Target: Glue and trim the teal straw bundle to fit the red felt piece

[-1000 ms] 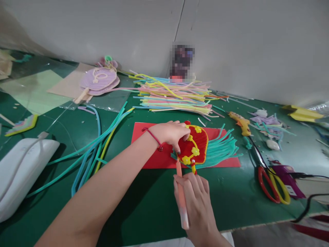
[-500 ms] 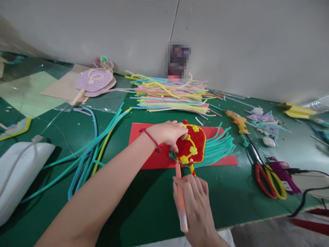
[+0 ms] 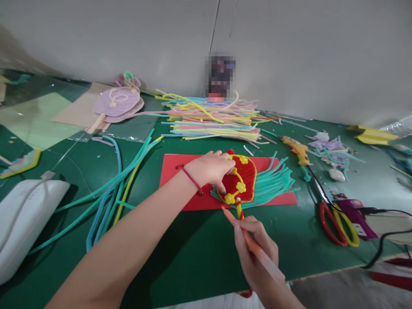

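A red fan-shaped piece (image 3: 246, 178) made of fuzzy stems, with yellow edging and yellow flowers, lies over a bundle of teal stems (image 3: 273, 184) on a red paper sheet (image 3: 174, 171). My left hand (image 3: 214, 171) presses the fan's left side down, its thumb and fingers curved over it. The fan's red-and-yellow twisted handle (image 3: 240, 211) points toward me. My right hand (image 3: 257, 249) grips a peach-coloured pen (image 3: 252, 244), its tip at the paper's near edge. The fan's left part is hidden under my left hand.
Pastel stems (image 3: 212, 116) are heaped at the back. Scissors (image 3: 334, 223), a yellow glue gun (image 3: 296, 150) and a purple power strip (image 3: 355, 216) with cords lie right. Left are a purple fan (image 3: 119, 103), loose teal stems (image 3: 112, 193) and a white device (image 3: 28, 223).
My right hand has shifted right and turned, so the pen now slants, its tip slightly lower and off the fan's edge. My left hand stays on the fan.
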A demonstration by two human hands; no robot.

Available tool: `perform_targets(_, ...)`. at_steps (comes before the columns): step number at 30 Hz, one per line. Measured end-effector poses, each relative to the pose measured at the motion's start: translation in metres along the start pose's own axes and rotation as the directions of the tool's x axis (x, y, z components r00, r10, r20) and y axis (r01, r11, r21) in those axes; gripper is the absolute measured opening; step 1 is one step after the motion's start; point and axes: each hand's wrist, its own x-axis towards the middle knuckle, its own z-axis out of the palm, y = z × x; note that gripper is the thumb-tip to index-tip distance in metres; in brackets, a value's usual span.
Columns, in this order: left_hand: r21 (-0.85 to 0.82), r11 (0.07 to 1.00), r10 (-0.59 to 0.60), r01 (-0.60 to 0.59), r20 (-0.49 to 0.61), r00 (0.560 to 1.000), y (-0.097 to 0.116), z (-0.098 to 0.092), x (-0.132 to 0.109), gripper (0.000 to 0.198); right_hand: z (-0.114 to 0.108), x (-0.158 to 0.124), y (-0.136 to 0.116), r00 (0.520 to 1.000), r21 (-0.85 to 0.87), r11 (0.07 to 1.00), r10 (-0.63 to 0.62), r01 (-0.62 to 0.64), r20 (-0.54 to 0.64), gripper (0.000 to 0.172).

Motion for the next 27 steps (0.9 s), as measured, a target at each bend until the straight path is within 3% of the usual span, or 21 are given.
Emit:
perform_targets(7,0.014,1.000,0.002,-0.002,-0.007,1.000,0.001,0.001,0.000,0.037,0.009,0.011,0.008,0.981,-0.106,0.976,-0.186,0.190,0.049,0.019)
perform_targets(14,0.014,1.000,0.011,-0.011,-0.009,1.000,0.000,0.001,0.000,0.038,0.014,0.013,0.011,0.971,-0.169,0.959,-0.214,0.229,0.104,0.017)
perform_targets(20,0.012,1.000,-0.007,0.007,-0.003,1.000,0.001,0.001,0.000,0.036,0.013,0.008,0.015,0.968,-0.138,0.959,-0.250,0.246,-0.008,0.021)
perform_targets(27,0.019,1.000,-0.008,0.008,-0.010,1.000,0.002,0.001,0.000,0.037,0.017,0.010,0.016,0.963,-0.162,0.949,-0.270,0.270,0.027,0.019)
